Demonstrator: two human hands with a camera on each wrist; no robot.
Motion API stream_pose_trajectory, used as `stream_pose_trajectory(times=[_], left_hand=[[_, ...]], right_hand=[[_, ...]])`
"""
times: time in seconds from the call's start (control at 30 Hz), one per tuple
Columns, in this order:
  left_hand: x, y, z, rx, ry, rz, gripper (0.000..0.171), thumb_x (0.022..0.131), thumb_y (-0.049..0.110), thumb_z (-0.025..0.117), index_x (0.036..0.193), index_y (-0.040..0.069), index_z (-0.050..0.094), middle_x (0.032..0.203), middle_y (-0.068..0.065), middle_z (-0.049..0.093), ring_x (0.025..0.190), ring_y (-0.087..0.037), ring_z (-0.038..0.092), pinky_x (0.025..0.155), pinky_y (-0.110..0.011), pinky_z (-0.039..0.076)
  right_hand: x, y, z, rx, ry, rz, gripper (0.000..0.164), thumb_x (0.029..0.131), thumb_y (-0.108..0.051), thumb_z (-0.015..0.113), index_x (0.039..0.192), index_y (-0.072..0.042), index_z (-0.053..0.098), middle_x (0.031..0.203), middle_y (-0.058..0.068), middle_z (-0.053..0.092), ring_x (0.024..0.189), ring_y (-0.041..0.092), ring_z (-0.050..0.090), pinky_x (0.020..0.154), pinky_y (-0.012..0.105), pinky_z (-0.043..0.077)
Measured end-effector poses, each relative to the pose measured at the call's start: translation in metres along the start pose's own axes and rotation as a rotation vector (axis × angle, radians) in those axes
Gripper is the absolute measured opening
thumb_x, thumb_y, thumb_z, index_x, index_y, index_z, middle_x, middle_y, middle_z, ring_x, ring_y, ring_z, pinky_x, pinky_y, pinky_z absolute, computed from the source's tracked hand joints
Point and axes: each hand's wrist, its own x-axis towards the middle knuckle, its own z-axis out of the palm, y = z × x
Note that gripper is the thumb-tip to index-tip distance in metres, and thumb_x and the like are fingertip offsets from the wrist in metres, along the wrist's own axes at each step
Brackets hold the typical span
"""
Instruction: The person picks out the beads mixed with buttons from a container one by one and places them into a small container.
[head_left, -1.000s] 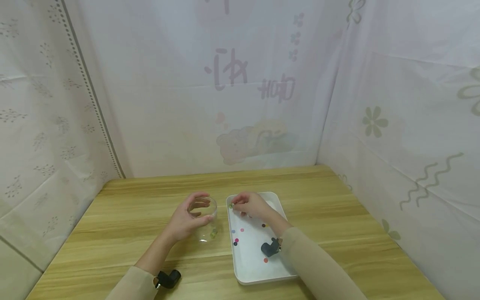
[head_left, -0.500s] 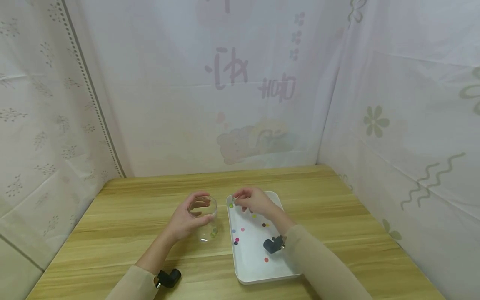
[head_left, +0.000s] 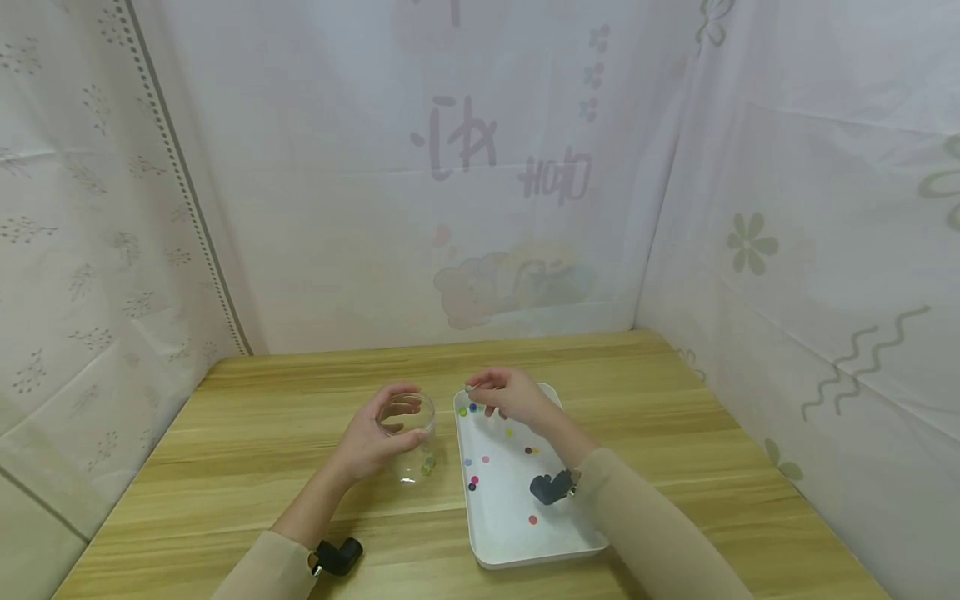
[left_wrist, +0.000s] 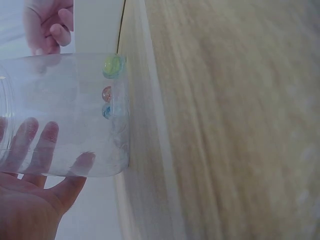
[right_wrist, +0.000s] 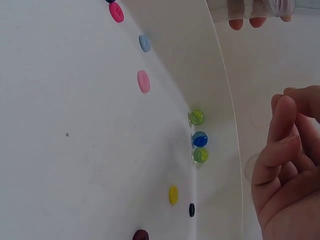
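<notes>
My left hand holds a clear plastic jar, fingers and thumb round its sides near the mouth. Inside, at the bottom, lie a green marble, an orange one and a blue one. Over the far left corner of a white tray, my right hand pinches a small greyish marble between thumb and fingertips; in the right wrist view the fingers hide it. Below that hand, a blue marble sits between two green marbles along the tray's wall.
Several buttons are scattered across the tray, among them a pink button, a light blue button and a yellow button. Tray and jar stand side by side on a wooden table. Patterned curtains enclose the table.
My right hand has risen from the tray's far left corner with the small marble, uncovering the green and blue marbles there. The left hand and jar stay in place.
</notes>
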Motion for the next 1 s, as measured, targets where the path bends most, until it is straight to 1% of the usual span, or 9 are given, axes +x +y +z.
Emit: stream_pose_trajectory(times=[0.27, 0.47, 0.63, 0.7, 0.83, 1.0], left_hand=[[0.000, -0.001, 0.001, 0.007, 0.001, 0.016, 0.072, 0.093, 0.019, 0.087, 0.155, 0.008, 0.052, 0.147, -0.018, 0.067, 0.138, -0.040, 0.063, 0.114, -0.066, 0.052], [0.000, -0.001, 0.002, 0.007, -0.001, 0.015, 0.070, 0.094, 0.019, 0.086, 0.154, 0.008, 0.052, 0.148, -0.018, 0.066, 0.139, -0.041, 0.062, 0.115, -0.067, 0.051], [-0.001, -0.001, 0.001, 0.002, -0.008, 0.016, 0.068, 0.094, 0.020, 0.086, 0.153, 0.010, 0.053, 0.148, -0.019, 0.066, 0.140, -0.042, 0.061, 0.115, -0.068, 0.051], [-0.001, -0.001, 0.001, 0.002, -0.010, 0.016, 0.068, 0.094, 0.019, 0.086, 0.153, 0.010, 0.053, 0.147, -0.019, 0.066, 0.140, -0.042, 0.061, 0.115, -0.068, 0.050], [-0.002, -0.001, 0.000, 0.004, -0.013, 0.018, 0.068, 0.094, 0.020, 0.086, 0.153, 0.010, 0.053, 0.147, -0.020, 0.066, 0.140, -0.043, 0.061, 0.115, -0.069, 0.050], [-0.002, -0.001, 0.000, 0.000, -0.011, 0.011, 0.067, 0.093, 0.019, 0.086, 0.152, 0.015, 0.054, 0.147, -0.020, 0.066, 0.140, -0.042, 0.061, 0.116, -0.069, 0.050]], right_hand=[[-0.002, -0.003, -0.002, 0.053, 0.007, -0.010, 0.027, 0.101, -0.018, 0.079, 0.127, -0.012, 0.076, 0.120, 0.021, 0.077, 0.074, 0.015, 0.065, 0.059, 0.021, 0.045], [-0.004, -0.010, -0.001, 0.079, 0.015, -0.027, 0.024, 0.102, -0.019, 0.079, 0.125, -0.013, 0.076, 0.119, 0.021, 0.077, 0.073, 0.014, 0.063, 0.057, 0.020, 0.044], [-0.007, -0.018, -0.001, 0.106, 0.023, -0.032, 0.027, 0.101, -0.021, 0.079, 0.126, -0.013, 0.075, 0.120, 0.028, 0.073, 0.073, 0.017, 0.061, 0.055, 0.021, 0.041], [-0.007, -0.021, -0.001, 0.108, 0.029, -0.041, 0.027, 0.102, -0.021, 0.078, 0.127, -0.012, 0.075, 0.120, 0.028, 0.073, 0.074, 0.017, 0.061, 0.055, 0.022, 0.041], [-0.007, -0.025, -0.002, 0.117, 0.039, -0.065, 0.027, 0.103, -0.018, 0.076, 0.128, -0.009, 0.075, 0.117, 0.023, 0.075, 0.073, 0.015, 0.061, 0.057, 0.022, 0.044], [-0.010, -0.032, -0.003, 0.128, 0.032, -0.078, 0.027, 0.104, -0.016, 0.075, 0.129, -0.007, 0.074, 0.103, 0.003, 0.076, 0.072, 0.015, 0.061, 0.057, 0.022, 0.045]])
